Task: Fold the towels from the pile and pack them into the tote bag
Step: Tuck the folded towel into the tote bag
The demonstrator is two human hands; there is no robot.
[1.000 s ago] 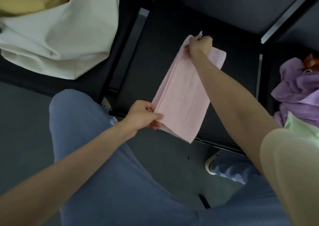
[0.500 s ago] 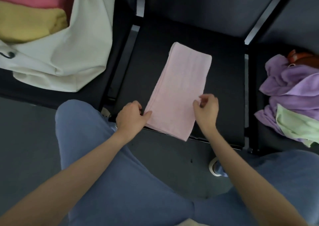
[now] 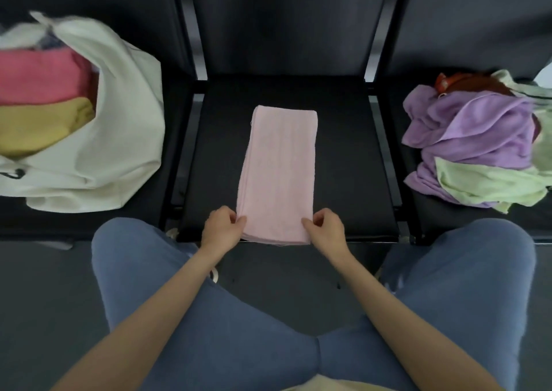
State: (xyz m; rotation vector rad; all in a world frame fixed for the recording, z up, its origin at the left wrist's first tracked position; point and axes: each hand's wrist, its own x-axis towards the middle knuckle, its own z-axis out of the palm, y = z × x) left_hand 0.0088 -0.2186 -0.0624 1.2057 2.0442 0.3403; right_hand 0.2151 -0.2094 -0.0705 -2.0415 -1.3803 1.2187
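Note:
A pale pink towel [image 3: 279,169], folded into a long narrow strip, lies flat on the middle black seat [image 3: 352,163]. My left hand [image 3: 222,229] pinches its near left corner and my right hand [image 3: 327,229] pinches its near right corner. A white tote bag [image 3: 119,139] sits on the left seat with a folded pink towel [image 3: 38,76] and a folded yellow towel [image 3: 38,127] inside. On the right seat is the pile [image 3: 478,142] of loose purple and light green towels.
An orange-red object [image 3: 466,83] sits behind the pile. Black seat backs rise at the far side. Metal frame bars separate the seats. My knees in blue trousers [image 3: 209,325] are spread in front of the middle seat, with grey floor below.
My right hand let go of the towel's far end and came to the near right corner. The towel now lies flat and straight on the seat. The view has tilted up.

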